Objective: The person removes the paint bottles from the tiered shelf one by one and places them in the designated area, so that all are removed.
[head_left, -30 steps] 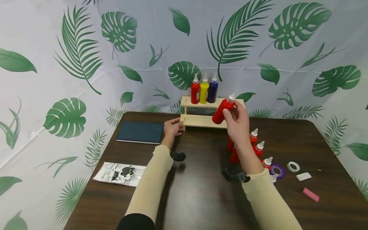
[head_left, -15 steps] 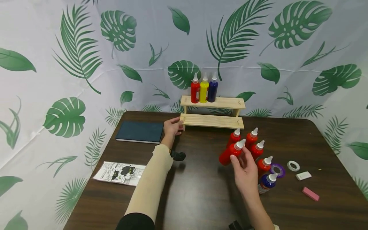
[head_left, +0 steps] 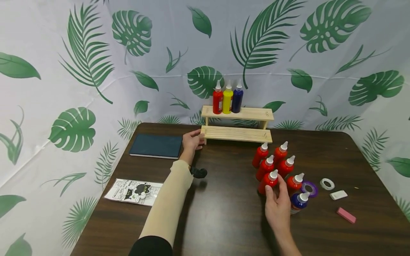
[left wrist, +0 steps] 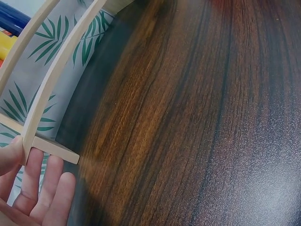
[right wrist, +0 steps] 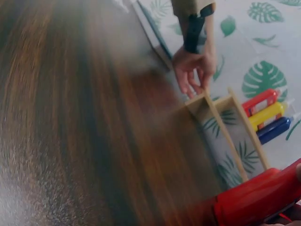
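Observation:
A two-tier wooden rack (head_left: 237, 134) stands at the back of the table. My left hand (head_left: 192, 140) pinches the left end of its lower shelf; in the left wrist view the thumb and fingers of my left hand (left wrist: 40, 183) meet at that corner. On the right, my right hand (head_left: 278, 208) holds a red squeeze bottle (head_left: 266, 184) with a white nozzle cap, thumb and fingers at its sides. This bottle (right wrist: 258, 195) fills the lower right of the right wrist view. It is at the near end of a row of red bottles (head_left: 265, 169).
Red, yellow (head_left: 227, 102) and dark blue bottles stand on the upper shelf. More red bottles (head_left: 293, 185) and a blue one (head_left: 298, 203) stand right of my right hand. Tape rolls (head_left: 327, 184), erasers (head_left: 346, 215), a dark notebook (head_left: 156, 145) and a cat-print packet (head_left: 132, 192) lie around.
My right hand has brought the red bottle from above the rack's lower shelf down and toward me, to the near end of the red row. My left hand stays at the rack's end.

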### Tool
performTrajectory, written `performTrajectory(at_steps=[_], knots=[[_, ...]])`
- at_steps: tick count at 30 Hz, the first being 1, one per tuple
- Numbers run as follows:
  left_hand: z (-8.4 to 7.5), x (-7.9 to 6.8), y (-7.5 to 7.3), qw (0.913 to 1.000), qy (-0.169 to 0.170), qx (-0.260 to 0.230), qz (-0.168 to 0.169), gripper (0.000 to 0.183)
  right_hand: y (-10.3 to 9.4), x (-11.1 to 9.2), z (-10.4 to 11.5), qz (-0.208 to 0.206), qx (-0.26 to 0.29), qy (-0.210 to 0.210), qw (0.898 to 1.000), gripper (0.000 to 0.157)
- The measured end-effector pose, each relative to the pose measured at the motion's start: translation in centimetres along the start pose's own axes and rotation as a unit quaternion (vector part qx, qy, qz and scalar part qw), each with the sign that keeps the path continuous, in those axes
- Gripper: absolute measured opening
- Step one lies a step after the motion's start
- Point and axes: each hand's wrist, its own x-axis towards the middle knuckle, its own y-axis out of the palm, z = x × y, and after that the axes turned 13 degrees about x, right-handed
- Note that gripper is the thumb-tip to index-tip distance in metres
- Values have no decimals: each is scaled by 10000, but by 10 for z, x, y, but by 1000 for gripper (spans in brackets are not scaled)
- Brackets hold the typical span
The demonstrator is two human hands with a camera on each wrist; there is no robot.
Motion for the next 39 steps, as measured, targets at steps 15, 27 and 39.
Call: performTrajectory(at_steps=[15,27,39], knots=[[0,2,-5,10000,-47,-47,-72,25,4,7,-17,-50,-371,-130,9992,53],[-1,1,0,9998,-154,-69,-64,25,1,9,-16,-34,-426,99,9990,59],[-1,-2,1,9999,-94,-58,-51,26,1,14,34,-156,-781,-1199,9896,63]])
